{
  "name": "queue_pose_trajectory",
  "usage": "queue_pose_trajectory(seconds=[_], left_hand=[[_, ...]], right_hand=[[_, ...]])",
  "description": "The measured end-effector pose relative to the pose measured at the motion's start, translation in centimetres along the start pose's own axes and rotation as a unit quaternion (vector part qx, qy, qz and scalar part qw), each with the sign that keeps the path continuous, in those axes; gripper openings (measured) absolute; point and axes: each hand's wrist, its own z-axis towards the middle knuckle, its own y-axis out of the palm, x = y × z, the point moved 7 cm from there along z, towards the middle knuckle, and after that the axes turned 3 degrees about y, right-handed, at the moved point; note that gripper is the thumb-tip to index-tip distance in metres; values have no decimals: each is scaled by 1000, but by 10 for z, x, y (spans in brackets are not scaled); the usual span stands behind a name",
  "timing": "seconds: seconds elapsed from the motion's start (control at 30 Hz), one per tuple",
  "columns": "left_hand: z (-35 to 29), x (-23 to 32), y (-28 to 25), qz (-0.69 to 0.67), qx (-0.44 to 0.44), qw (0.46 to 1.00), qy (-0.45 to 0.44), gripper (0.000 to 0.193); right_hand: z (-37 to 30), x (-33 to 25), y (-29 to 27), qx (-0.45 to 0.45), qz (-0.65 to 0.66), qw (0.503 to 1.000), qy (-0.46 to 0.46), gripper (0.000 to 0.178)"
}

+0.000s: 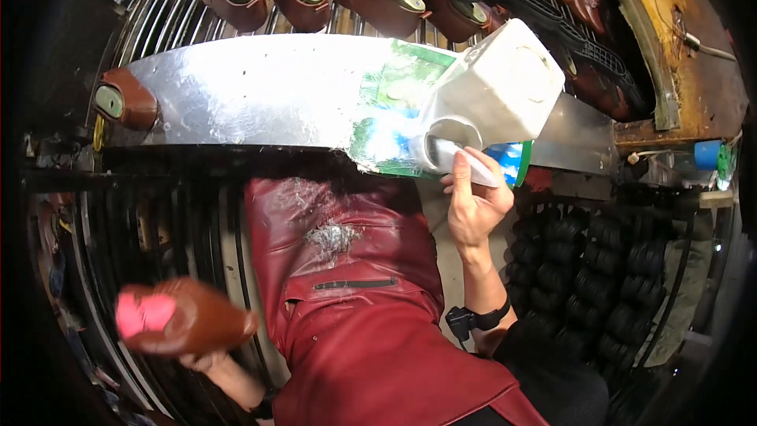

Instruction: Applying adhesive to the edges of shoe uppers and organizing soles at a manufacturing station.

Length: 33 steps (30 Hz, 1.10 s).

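1. Left hand [206,360], mostly hidden, grasps the motion-blurred brown shoe [206,317] at near left.
2. Right hand [479,213] pinches a whitish handle [478,169], its fingers nearly closed, at the white container [498,83], far right.

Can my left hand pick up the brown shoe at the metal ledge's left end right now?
Probably not: the left hand holds a pink-patched brown shoe, though nothing appears to cover the ledge shoe.
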Motion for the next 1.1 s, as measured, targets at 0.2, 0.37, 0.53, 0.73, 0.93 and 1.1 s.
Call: queue_pose_trajectory(seconds=[0.2, 0.37, 0.53, 0.73, 0.93, 1.1], left_hand=[[6, 7, 57, 120, -100, 986, 65, 34], [15, -64, 87, 160, -32, 815, 556, 24], [16, -69, 101, 207, -32, 794, 571, 32], [16, -67, 97, 198, -39, 788, 582, 31], [16, -67, 95, 187, -7, 789, 585, 28], [16, -62, 94, 176, -4, 784, 595, 24]], right_hand=[[-7, 17, 13, 50, 246, 936, 246, 22], [-25, -7, 51, -102, 362, 863, 338, 23], [-44, -20, 117, -269, 360, 840, 304, 16], [-14, -21, 162, -290, 235, 909, 184, 10], [18, -3, 188, -264, 241, 908, 217, 15], [-39, -30, 133, -374, 257, 857, 244, 13]])
